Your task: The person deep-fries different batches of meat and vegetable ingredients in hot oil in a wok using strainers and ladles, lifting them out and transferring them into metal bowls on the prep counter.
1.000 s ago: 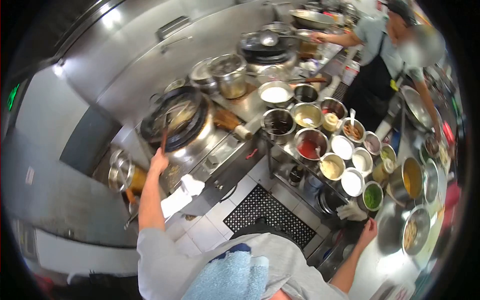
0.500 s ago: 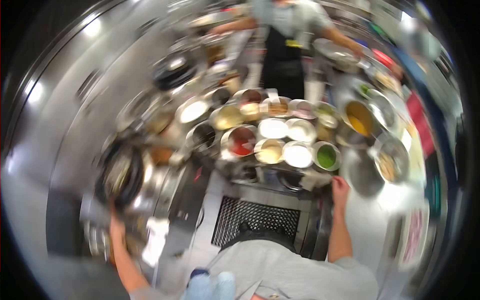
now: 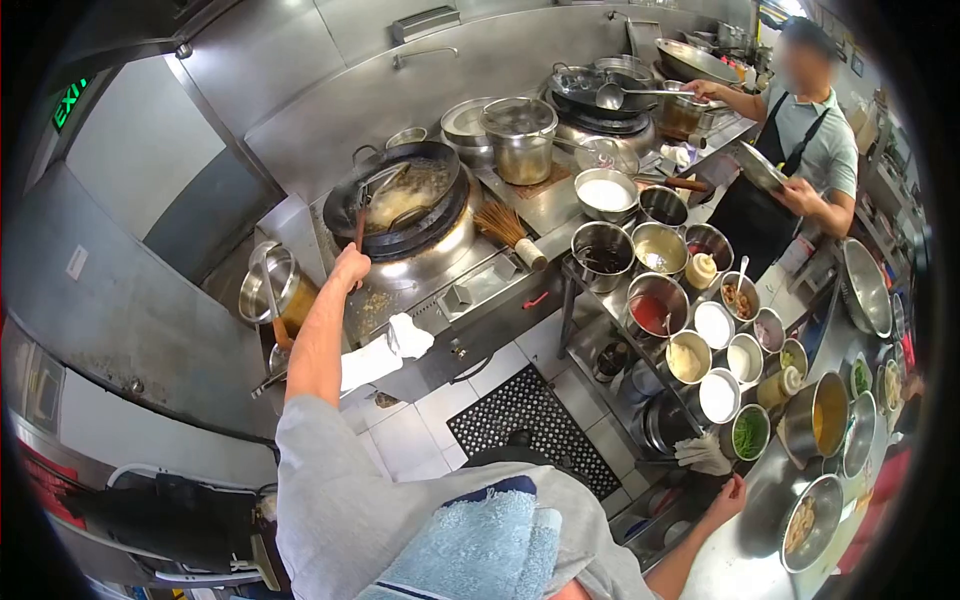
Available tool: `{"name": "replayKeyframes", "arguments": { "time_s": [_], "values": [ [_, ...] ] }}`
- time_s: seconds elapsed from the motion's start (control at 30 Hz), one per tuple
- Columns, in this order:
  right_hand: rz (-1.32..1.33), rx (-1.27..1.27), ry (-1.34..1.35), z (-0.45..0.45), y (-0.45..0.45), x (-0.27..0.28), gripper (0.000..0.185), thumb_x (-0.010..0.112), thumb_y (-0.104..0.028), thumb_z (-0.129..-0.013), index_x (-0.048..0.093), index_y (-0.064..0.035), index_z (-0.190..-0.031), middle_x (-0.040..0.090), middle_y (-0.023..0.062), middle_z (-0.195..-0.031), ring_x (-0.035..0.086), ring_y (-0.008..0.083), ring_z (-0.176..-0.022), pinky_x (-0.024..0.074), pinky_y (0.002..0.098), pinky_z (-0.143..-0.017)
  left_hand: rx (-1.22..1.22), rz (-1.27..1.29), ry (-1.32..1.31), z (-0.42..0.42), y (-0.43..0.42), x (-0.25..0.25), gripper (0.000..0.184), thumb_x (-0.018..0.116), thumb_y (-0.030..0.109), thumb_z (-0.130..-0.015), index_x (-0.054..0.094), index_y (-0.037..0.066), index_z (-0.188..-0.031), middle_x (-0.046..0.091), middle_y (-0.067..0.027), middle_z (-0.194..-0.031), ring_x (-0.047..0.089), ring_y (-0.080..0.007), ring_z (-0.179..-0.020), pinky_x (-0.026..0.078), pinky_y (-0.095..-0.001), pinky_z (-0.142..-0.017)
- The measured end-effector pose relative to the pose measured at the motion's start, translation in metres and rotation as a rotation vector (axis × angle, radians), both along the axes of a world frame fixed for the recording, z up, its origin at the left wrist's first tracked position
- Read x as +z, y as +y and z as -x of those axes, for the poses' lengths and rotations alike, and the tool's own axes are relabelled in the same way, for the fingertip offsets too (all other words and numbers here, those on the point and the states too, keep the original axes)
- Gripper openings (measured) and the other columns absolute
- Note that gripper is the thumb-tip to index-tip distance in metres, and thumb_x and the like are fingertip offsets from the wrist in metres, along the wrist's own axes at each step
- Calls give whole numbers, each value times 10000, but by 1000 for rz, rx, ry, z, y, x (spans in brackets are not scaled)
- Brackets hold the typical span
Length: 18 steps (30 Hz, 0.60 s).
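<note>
Working this wok (image 3: 436, 168) on the stove (image 3: 400, 290), I've got my left hand (image 3: 350, 266) closed round the wooden-handled tool (image 3: 361, 226), its head inside. I'd grip well back, away from heat. Right hand (image 3: 735, 492) is by the table (image 3: 742, 553); can't tell if it's pinching anything.

The wok (image 3: 343, 207) is black, the towel (image 3: 470, 545) light blue.

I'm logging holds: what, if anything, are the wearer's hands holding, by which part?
Left hand: long utensil, by its brown handle. Right hand: nothing visibly held.
</note>
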State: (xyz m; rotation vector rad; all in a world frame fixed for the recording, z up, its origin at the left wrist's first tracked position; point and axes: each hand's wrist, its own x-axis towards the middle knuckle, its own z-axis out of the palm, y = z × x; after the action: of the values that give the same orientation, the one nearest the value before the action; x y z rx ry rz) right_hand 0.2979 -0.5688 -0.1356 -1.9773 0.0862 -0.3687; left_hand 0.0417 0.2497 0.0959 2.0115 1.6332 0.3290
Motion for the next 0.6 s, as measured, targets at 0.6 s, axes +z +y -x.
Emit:
{"name": "replayKeyframes", "arguments": {
  "time_s": [0.6],
  "values": [
    [-43, 10, 19, -2, 0, -3, 155, 535, -59, -860, 607, 18, -973, 566, 14, -770, 503, 95, -673, 419, 229, -615, -85, -175, 597, 29, -77, -18, 556, 502, 161, -840, 284, 67, -1342, 559, -267, -1130, 562, -390, -1044, 452, -454, -894]
  ]
}}
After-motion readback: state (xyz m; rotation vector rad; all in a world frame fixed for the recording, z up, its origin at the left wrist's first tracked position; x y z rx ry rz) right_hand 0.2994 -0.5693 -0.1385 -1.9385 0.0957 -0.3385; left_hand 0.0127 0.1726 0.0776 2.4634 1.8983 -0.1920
